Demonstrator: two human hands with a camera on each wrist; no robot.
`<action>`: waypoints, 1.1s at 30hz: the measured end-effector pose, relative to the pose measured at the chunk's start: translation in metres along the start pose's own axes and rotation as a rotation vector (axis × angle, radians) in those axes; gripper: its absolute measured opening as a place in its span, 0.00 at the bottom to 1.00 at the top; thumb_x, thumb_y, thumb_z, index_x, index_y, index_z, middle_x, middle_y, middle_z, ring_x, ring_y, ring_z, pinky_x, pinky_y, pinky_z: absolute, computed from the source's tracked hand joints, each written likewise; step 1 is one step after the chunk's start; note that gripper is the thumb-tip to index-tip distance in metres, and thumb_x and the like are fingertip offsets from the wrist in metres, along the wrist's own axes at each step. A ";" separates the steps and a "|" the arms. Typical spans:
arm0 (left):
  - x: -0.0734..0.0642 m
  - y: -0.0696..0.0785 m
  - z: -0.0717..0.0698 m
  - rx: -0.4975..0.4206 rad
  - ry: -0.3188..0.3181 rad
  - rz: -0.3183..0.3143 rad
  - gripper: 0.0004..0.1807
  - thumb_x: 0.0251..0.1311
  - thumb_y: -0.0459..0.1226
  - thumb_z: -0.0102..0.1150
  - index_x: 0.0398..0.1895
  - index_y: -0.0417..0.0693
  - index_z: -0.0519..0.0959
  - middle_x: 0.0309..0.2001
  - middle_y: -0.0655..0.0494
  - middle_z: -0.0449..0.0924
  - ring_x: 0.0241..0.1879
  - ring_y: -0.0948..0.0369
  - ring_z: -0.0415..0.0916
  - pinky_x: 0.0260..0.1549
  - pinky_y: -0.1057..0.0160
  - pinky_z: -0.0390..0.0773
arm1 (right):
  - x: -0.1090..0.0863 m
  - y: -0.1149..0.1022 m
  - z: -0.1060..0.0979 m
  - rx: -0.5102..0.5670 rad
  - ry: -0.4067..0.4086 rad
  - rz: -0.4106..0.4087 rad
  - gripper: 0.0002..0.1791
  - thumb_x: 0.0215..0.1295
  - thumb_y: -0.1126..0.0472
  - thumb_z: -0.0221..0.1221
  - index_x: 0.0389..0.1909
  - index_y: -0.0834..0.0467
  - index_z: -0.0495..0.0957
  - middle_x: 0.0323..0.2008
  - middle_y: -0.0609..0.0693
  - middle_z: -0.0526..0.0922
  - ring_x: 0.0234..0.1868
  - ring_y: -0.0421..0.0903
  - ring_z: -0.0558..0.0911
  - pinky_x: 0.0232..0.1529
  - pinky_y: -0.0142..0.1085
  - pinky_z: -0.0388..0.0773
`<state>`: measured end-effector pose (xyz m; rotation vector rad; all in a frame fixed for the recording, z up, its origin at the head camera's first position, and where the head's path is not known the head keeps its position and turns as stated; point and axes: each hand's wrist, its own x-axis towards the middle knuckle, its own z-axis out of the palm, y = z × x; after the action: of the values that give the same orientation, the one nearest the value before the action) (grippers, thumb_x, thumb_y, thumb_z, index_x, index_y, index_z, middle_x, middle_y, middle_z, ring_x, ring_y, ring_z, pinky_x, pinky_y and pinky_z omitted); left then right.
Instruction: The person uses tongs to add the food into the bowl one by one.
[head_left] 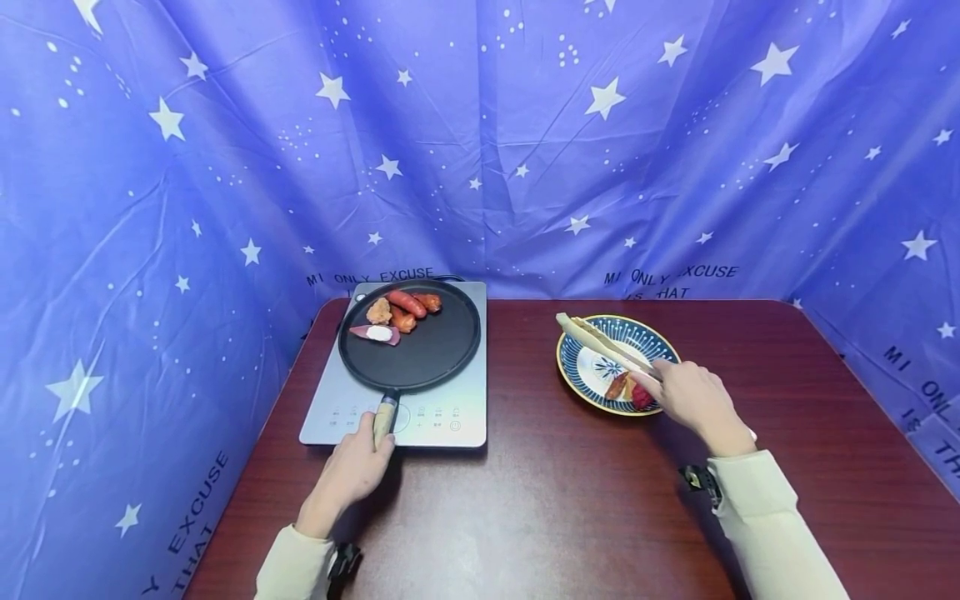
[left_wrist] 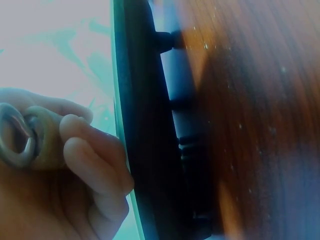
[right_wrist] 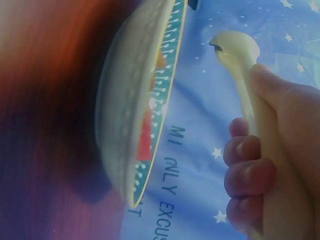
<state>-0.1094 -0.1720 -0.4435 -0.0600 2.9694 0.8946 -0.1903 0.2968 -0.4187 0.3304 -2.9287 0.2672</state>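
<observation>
black pan [head_left: 442, 350] — flat on silver cooktop [head_left: 467, 396], handle [head_left: 385, 415] nearward | beige tongs [head_left: 600, 340] — slanting above blue-patterned plate [head_left: 570, 371]

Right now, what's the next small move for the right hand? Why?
I'd probably draw the right hand back slightly so the tips of the tongs come over the food pieces on the plate: those tips seem to hold nothing and point past the food, while the left hand grips the pan handle.

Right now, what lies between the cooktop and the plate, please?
A bare stretch of tabletop lies between cooktop and plate, in the head view.
</observation>
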 end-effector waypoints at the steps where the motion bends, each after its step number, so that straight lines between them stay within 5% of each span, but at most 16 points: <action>1: 0.000 0.000 0.000 0.001 0.000 0.000 0.16 0.63 0.41 0.49 0.47 0.39 0.65 0.18 0.51 0.67 0.18 0.56 0.67 0.18 0.57 0.66 | 0.001 -0.002 0.000 0.004 0.002 0.000 0.24 0.65 0.40 0.52 0.21 0.55 0.69 0.13 0.52 0.68 0.17 0.57 0.73 0.15 0.51 0.65; 10: 0.000 -0.001 0.000 -0.002 0.001 -0.001 0.15 0.63 0.41 0.49 0.46 0.39 0.65 0.18 0.51 0.67 0.18 0.56 0.66 0.17 0.57 0.65 | 0.011 -0.023 0.003 0.057 -0.011 -0.009 0.25 0.66 0.38 0.49 0.18 0.52 0.66 0.13 0.47 0.65 0.17 0.50 0.70 0.16 0.46 0.63; 19: 0.001 -0.003 0.002 -0.007 -0.003 -0.006 0.14 0.62 0.41 0.49 0.43 0.41 0.65 0.18 0.51 0.67 0.17 0.56 0.66 0.17 0.57 0.64 | 0.017 -0.043 0.007 0.158 -0.032 -0.056 0.23 0.68 0.40 0.48 0.21 0.51 0.71 0.17 0.39 0.81 0.17 0.40 0.72 0.19 0.38 0.63; 33: 0.000 -0.001 0.002 -0.004 0.008 -0.001 0.14 0.62 0.41 0.49 0.44 0.40 0.65 0.18 0.51 0.66 0.17 0.56 0.66 0.17 0.57 0.65 | 0.025 -0.071 0.009 0.146 0.092 -0.102 0.24 0.65 0.42 0.54 0.16 0.52 0.64 0.11 0.46 0.62 0.15 0.47 0.65 0.16 0.40 0.59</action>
<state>-0.1094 -0.1721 -0.4456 -0.0648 2.9745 0.9026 -0.1989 0.2224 -0.4110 0.4735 -2.7978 0.4701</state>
